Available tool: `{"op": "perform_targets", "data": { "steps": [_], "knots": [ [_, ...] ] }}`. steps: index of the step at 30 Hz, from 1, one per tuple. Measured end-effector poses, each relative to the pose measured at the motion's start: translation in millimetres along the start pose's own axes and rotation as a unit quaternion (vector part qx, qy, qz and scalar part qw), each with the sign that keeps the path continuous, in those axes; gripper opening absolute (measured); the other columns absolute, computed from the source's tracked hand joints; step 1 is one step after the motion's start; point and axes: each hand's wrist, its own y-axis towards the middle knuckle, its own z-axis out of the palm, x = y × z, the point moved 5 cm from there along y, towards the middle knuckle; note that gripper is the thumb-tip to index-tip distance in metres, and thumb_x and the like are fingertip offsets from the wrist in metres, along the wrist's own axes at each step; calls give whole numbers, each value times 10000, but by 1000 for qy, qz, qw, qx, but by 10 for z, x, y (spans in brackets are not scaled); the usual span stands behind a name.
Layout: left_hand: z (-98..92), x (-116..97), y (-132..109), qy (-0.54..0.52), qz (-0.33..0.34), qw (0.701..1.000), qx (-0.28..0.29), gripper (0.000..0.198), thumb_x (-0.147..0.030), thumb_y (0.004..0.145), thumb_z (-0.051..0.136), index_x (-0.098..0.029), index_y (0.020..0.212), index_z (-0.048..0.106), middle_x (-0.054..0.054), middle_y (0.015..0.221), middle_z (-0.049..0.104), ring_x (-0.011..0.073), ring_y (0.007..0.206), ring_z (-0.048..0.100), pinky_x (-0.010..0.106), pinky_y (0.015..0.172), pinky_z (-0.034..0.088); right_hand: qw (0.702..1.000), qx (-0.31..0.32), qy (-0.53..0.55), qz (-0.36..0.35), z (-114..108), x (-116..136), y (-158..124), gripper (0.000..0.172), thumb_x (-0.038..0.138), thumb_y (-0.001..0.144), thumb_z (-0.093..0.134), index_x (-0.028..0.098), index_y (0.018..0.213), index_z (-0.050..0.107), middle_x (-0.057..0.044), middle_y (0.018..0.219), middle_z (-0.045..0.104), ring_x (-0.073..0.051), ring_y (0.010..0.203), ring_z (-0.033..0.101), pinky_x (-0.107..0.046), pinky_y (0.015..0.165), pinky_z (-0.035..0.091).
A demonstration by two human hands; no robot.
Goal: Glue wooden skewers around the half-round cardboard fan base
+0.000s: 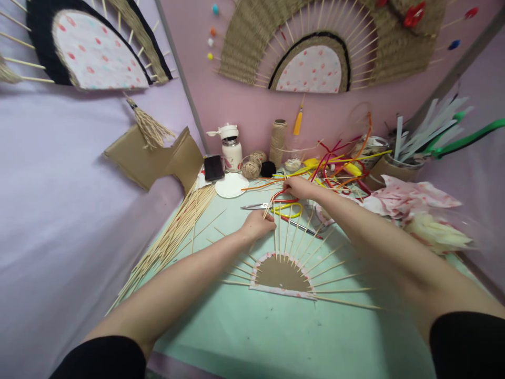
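A half-round cardboard piece lies on the table, edged with pink-spotted cloth, with several thin wooden sticks fanning out from its curved rim. Beyond its upper left edge is my left hand, fingers closed around short thin sticks that poke up past the fingertips. My right hand reaches farther back to the pile of coloured pipe cleaners and sticks. Its fingers are pinched together, and what they hold is too small to make out. Yellow-handled scissors and a pen lie between my hands and the cardboard.
Long wooden sticks lie in a heap at left. Along the back stand a white bottle, a twine spool, twine balls and a phone. Glue sticks fill a container at right, near spotted cloth.
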Motion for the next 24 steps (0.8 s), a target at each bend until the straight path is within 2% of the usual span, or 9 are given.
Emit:
{"op": "perform_targets", "data": {
  "steps": [5, 9, 14, 19, 24],
  "knots": [
    [-20, 12, -9, 3, -1, 1000, -15, 148, -125, 607, 681, -162, 746, 644, -56, 540, 506, 83, 469, 398, 215, 465, 298, 999, -5, 38, -32, 6, 180, 93, 182, 174, 821, 613, 144, 946, 743, -84, 938, 750, -183, 824, 648, -230, 690, 422],
    [-30, 55, -7, 14, 6, 1000, -15, 120, -140, 611, 674, -162, 726, 649, -54, 529, 511, 87, 467, 399, 221, 468, 292, 995, -11, 71, -65, 20, 329, 105, 150, 177, 813, 635, 146, 906, 748, -87, 921, 753, -181, 822, 642, -231, 707, 419],
    [-37, 81, -21, 31, 13, 999, -23, 91, -151, 606, 675, -174, 691, 653, -45, 521, 531, 107, 497, 444, 226, 478, 289, 989, -5, 113, -99, 51, 486, 101, 127, 185, 782, 653, 160, 844, 760, -46, 772, 743, -147, 720, 621, -210, 665, 413],
    [-66, 48, -63, 49, 10, 998, -45, 118, -132, 586, 696, -180, 672, 631, -27, 597, 594, 117, 554, 499, 222, 513, 332, 984, -13, 143, -107, 62, 558, 120, 140, 217, 759, 660, 155, 827, 766, -30, 708, 725, -130, 666, 600, -198, 620, 400],
    [-81, 51, -99, 65, 14, 997, -46, 103, -155, 599, 699, -185, 629, 605, -45, 538, 542, 112, 529, 473, 229, 507, 316, 978, -8, 171, -120, 72, 557, 126, 142, 192, 725, 660, 143, 803, 768, -27, 729, 734, -131, 677, 611, -197, 615, 405]
  ]
}}
